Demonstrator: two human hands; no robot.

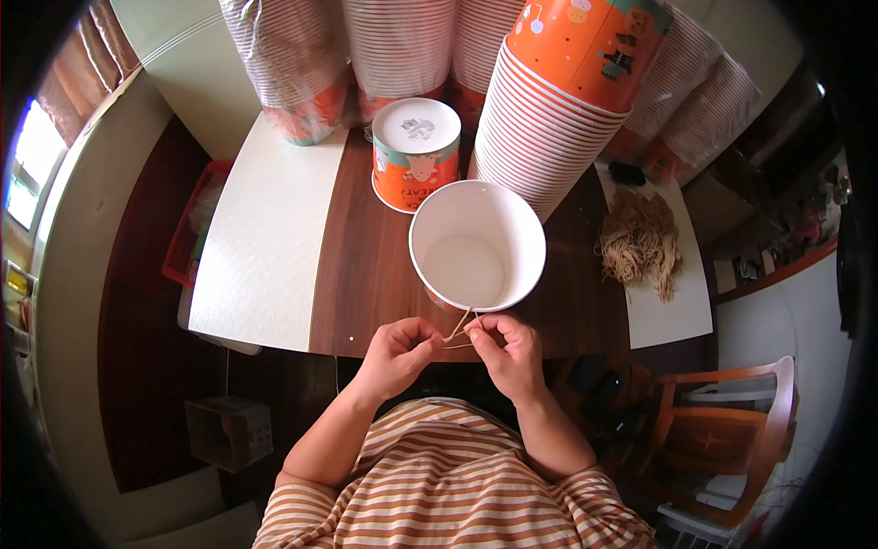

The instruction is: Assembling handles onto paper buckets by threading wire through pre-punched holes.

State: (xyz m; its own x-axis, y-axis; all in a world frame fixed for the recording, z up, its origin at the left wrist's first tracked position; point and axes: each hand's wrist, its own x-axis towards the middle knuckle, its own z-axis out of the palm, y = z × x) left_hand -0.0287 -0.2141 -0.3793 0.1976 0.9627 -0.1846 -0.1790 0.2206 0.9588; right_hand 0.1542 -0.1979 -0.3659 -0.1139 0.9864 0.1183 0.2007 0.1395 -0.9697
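Over by the table's left edge a red crate [187,240] sits low on the floor, half tucked under the white panel of the tabletop [261,247]. Further in, on the dark wooden strip that runs down the table's middle, an orange paper cup [416,154] stands upside down, its white base facing up, well back toward the far edge. At the near edge the person's left hand [400,352] has its fingertips pinched together on one end of a thin tan string [460,328]; the string runs up and over to the rim of an open white paper bucket [476,245], which stands upright just beyond both hands, close to the near edge on the wood strip. The right hand [510,352] is pinched shut on the other part of that same string, thumb against forefinger, so both hands meet almost touching just below the bucket's rim. Behind the bucket and leaning toward the right, a tall nested stack of orange cups [558,101] lies tilted, its lowest rim just beside the bucket. More wrapped sleeves of cups [302,64] crowd the far edge. Toward the table's right edge a loose bundle of tan strings [640,242] lies on the white panel, well apart from the hands. Off the near right corner stands a wooden chair [722,430].
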